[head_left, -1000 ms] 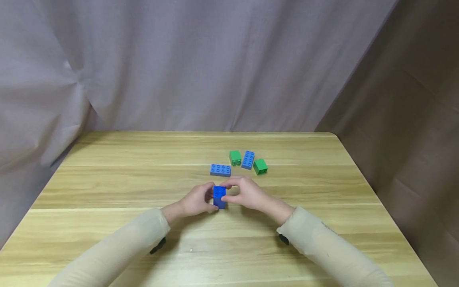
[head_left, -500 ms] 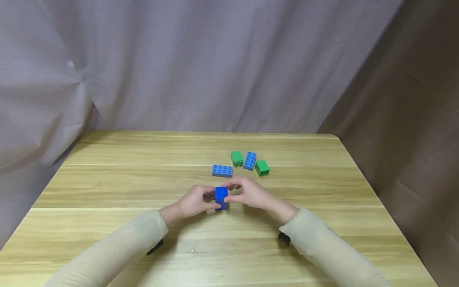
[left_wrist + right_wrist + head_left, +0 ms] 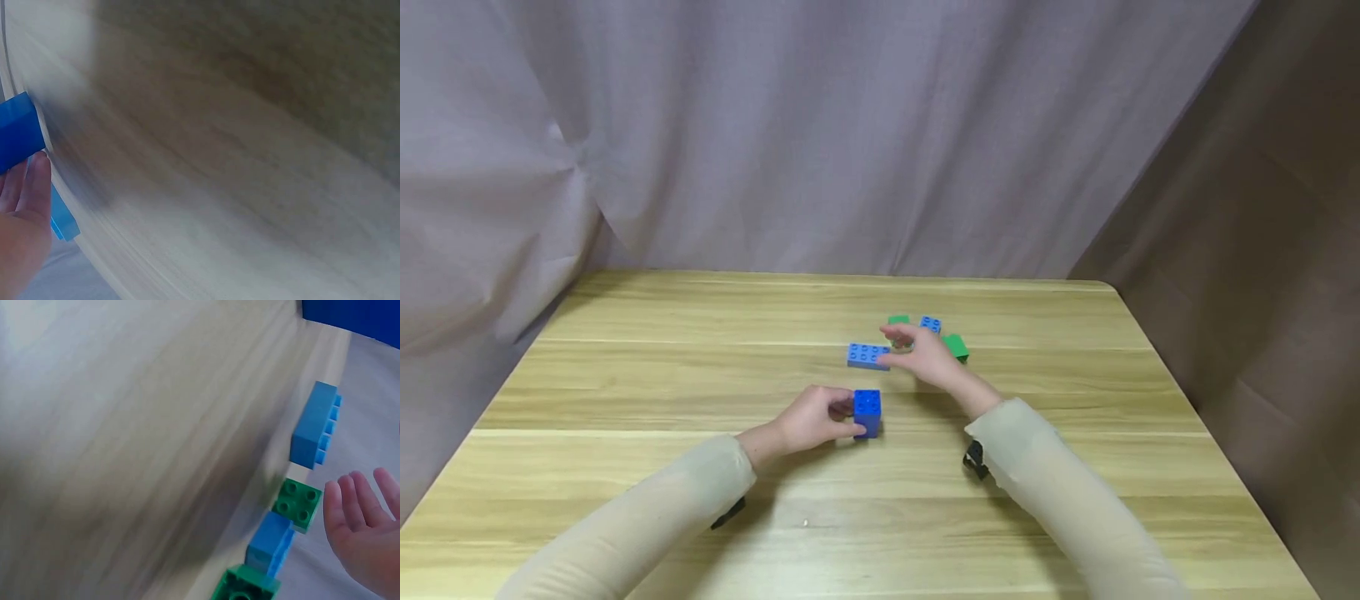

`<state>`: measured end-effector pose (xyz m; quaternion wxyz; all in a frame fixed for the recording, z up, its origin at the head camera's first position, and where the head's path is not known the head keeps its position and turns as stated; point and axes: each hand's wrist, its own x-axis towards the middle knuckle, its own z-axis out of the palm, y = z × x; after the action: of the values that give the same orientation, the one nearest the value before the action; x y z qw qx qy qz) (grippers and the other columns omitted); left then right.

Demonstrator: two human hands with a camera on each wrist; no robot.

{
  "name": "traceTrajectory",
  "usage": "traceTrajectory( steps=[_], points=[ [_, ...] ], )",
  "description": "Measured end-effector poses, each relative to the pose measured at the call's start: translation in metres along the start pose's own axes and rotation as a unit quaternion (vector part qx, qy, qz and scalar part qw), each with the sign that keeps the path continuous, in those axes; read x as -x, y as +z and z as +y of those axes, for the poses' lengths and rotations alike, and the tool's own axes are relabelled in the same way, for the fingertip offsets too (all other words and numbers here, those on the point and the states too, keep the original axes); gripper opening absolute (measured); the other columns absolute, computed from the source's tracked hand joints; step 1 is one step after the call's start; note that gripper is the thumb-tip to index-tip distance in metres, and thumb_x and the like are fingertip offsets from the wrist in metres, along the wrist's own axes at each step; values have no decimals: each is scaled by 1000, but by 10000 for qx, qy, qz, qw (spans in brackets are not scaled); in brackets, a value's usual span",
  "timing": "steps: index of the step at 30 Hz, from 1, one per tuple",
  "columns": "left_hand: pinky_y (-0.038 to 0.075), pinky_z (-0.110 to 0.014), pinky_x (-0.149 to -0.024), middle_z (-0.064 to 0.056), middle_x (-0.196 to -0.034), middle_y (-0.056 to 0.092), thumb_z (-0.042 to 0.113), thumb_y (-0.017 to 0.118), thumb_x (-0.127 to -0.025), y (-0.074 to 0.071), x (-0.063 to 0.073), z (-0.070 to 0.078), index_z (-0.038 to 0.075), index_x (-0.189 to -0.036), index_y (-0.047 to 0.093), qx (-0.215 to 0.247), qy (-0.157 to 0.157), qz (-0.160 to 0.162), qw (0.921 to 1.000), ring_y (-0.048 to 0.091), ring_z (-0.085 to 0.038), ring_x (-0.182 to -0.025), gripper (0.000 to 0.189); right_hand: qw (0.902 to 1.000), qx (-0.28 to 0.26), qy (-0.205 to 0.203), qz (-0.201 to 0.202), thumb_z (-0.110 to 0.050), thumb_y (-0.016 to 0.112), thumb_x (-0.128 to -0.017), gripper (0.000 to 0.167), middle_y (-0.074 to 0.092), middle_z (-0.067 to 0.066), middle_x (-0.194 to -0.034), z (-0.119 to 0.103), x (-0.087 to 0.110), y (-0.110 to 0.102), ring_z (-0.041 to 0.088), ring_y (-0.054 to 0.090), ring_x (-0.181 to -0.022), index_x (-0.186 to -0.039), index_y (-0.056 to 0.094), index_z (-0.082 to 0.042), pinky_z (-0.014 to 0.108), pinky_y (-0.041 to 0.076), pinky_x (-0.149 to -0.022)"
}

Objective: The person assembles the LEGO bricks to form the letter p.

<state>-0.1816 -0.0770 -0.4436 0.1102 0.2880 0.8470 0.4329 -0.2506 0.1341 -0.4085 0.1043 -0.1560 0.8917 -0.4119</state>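
My left hand [image 3: 815,419] pinches a tall, dark blue building brick [image 3: 867,412], thumb on its near side. The brick has studs on top and stands upright on the table. In the left wrist view my fingertips lie right along this dark blue brick [image 3: 20,131]. My right hand [image 3: 931,358] hovers over the loose bricks, thumb and fingers apart, holding nothing. Its thumb overlaps the right end of a long light blue brick [image 3: 863,357] in the head view. Beyond the fingers are a green brick [image 3: 898,320] and a second light blue brick [image 3: 931,323], both partly hidden.
Another green brick [image 3: 956,347] lies just right of the right hand, partly covered by it. In the right wrist view, one green brick [image 3: 297,504] turns its studs to the camera. A grey curtain [image 3: 820,150] hangs behind the wooden table [image 3: 662,375].
My right hand has let go of the dark blue brick and moved away from me, up to the loose bricks. The left hand keeps hold of the dark blue brick in nearly the same place.
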Motion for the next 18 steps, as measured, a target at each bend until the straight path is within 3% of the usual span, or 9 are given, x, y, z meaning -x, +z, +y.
traceTrajectory(
  steps=[10,18],
  points=[
    [56,-25,-84,-9,-97,71,18,72,-82,-1,-2,1,5,-98,66,-63,-44,-45,10000,67,-19,-92,22,9987,384,337,-68,-30,71,-82,63,51,11,-137,3,-11,14,29,48,-125,-136,47,-10,44,42,-105],
    [56,-23,-83,-8,-98,71,19,72,-82,1,-3,0,5,-101,66,-66,-32,-25,10000,67,-17,-91,24,9949,973,127,-247,-24,71,-83,60,53,15,-135,3,-16,22,30,48,-125,-135,48,-5,42,40,-108]
  ],
)
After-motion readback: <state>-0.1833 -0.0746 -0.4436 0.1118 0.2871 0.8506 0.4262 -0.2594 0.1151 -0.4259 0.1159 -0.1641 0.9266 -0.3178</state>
